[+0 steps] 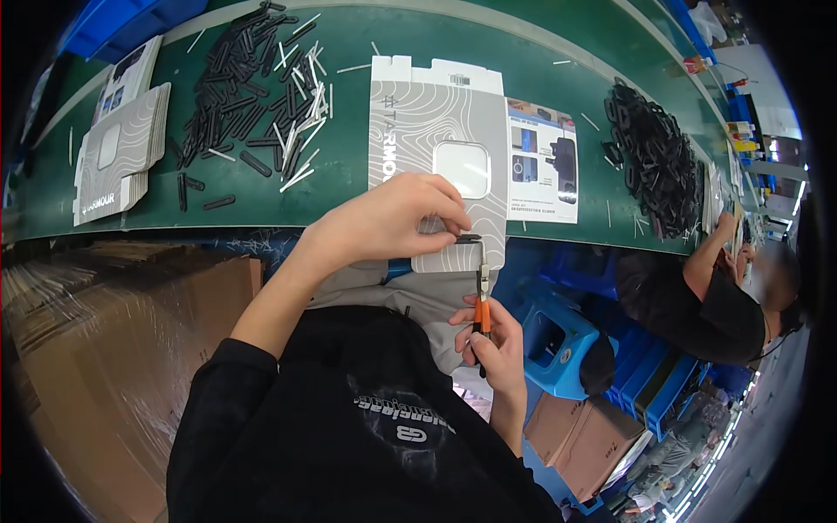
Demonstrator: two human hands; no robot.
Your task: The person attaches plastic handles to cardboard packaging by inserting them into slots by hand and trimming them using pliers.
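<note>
My left hand (397, 218) is closed in a pinch on a small black plastic piece (469, 237), just over the lower edge of a flat grey-and-white printed box (410, 131). In my right hand (499, 349) is a pair of cutting pliers (482, 314) with orange and black handles. Their metal jaws point up toward the right end of the black piece, where a thin pale strip shows; I cannot tell whether the jaws touch it. The box lies on the green table and overhangs its front edge.
A heap of black pieces (231, 96) with white sticks (301, 113) is at left; another black heap (654, 157) lies right. Stacked flat boxes (131, 144), a printed sheet (542, 166), a wrapped carton (113, 349) and a blue stool (558, 336) surround me. A co-worker (697, 301) sits at right.
</note>
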